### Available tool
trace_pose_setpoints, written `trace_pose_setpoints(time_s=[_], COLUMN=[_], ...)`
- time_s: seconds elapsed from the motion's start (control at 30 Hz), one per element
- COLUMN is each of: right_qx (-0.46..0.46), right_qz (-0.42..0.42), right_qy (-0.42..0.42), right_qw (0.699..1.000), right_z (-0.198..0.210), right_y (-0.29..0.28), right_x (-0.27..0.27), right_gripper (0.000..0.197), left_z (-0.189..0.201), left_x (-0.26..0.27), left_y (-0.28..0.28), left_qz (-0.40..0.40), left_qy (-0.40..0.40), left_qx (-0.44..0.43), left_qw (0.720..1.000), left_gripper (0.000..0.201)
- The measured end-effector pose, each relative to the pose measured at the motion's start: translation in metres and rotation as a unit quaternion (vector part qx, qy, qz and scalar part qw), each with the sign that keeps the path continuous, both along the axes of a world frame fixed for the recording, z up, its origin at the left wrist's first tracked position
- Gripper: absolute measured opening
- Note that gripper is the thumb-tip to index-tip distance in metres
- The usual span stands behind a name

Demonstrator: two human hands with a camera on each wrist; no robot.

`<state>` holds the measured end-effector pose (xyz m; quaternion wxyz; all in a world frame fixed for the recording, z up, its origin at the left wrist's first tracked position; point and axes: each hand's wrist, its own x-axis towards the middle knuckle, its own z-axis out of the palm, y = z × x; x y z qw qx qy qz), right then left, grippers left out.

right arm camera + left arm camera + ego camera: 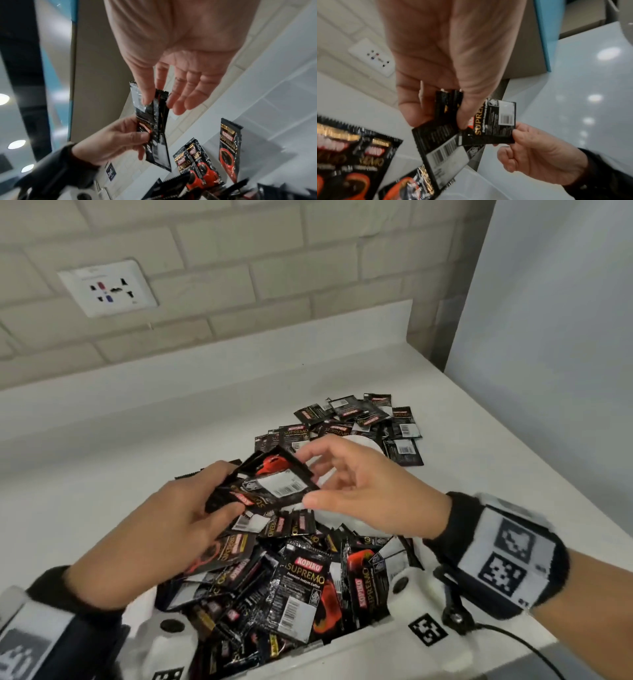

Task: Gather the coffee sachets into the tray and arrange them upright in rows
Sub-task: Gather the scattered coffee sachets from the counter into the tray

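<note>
A small stack of black Kopiko coffee sachets (270, 487) hangs above the white tray (370, 648), which is heaped with several more sachets (294, 587) lying in a jumble. My left hand (191, 515) grips the stack from the left, thumb on top and fingers below. From the right, my right hand (346, 484) pinches the stack's edge between thumb and forefinger. The left wrist view shows the stack (498, 121) fanned out between left hand (447, 111) and right hand (539, 155). The right wrist view shows the stack (157, 135) edge-on, the right hand's (154, 100) other fingers stretched out.
A loose pile of sachets (359, 419) lies on the white counter (137, 446) beyond the tray. A brick wall with a socket plate (109, 287) rises behind. A pale blue panel (548, 302) closes the right side. A black cable (513, 642) runs near the front right.
</note>
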<state>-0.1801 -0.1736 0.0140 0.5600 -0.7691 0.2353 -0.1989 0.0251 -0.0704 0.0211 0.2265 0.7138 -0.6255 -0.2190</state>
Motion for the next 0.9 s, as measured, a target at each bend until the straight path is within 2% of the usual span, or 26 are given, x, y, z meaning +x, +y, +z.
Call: trace_pose_setpoints(time_s=[0.07,0.17,0.27,0.33,0.4,0.47,0.67,0.73,0.77,0.8,0.83,0.9], right_qx=[-0.023,-0.048,-0.069,-0.076,-0.092,-0.110,-0.074,-0.070,-0.068,-0.068,-0.069,-0.053], right_qz=[0.008,0.005,0.005,0.008,0.007,-0.007,-0.128,-0.169,-0.188,-0.204,-0.213,-0.216], right_qy=[0.008,0.018,0.031,0.035,0.045,0.058,0.033,0.062,0.094,0.139,0.194,0.300], right_qw=[1.000,0.999,0.997,0.996,0.995,0.992,0.988,0.981,0.975,0.967,0.955,0.928], right_z=[-0.004,-0.005,-0.004,-0.003,-0.001,0.002,0.017,0.015,0.012,0.008,0.001,-0.015], right_y=[0.002,0.001,-0.001,-0.004,-0.007,-0.013,-0.052,-0.075,-0.087,-0.099,-0.112,-0.135], right_x=[0.004,0.006,0.000,-0.008,-0.017,-0.029,-0.069,-0.079,-0.083,-0.084,-0.085,-0.082], right_gripper=[0.037,0.036,0.036,0.038,0.040,0.041,0.032,0.024,0.020,0.016,0.013,0.016], left_z=[0.003,0.006,-0.003,-0.013,-0.028,-0.030,-0.038,-0.040,-0.039,-0.041,-0.040,-0.034], left_x=[0.004,0.009,0.016,0.014,0.018,0.019,0.039,0.047,0.051,0.055,0.057,0.060], left_y=[0.005,0.013,0.019,0.019,0.021,0.021,0.022,0.021,0.023,0.026,0.028,0.027], left_qz=[0.007,0.022,0.021,0.004,-0.027,-0.043,-0.041,-0.017,-0.022,-0.026,-0.027,-0.025], left_qy=[-0.091,-0.231,-0.309,-0.349,-0.350,-0.317,-0.279,-0.230,-0.219,-0.193,-0.170,-0.150], left_qx=[-0.033,-0.087,-0.077,0.009,0.084,0.134,0.142,0.137,0.097,0.074,0.063,0.016], left_qw=[0.995,0.969,0.948,0.937,0.932,0.938,0.949,0.963,0.971,0.978,0.983,0.988], left_gripper=[0.026,0.042,0.049,0.041,0.042,0.047,0.070,0.099,0.110,0.112,0.102,0.067])
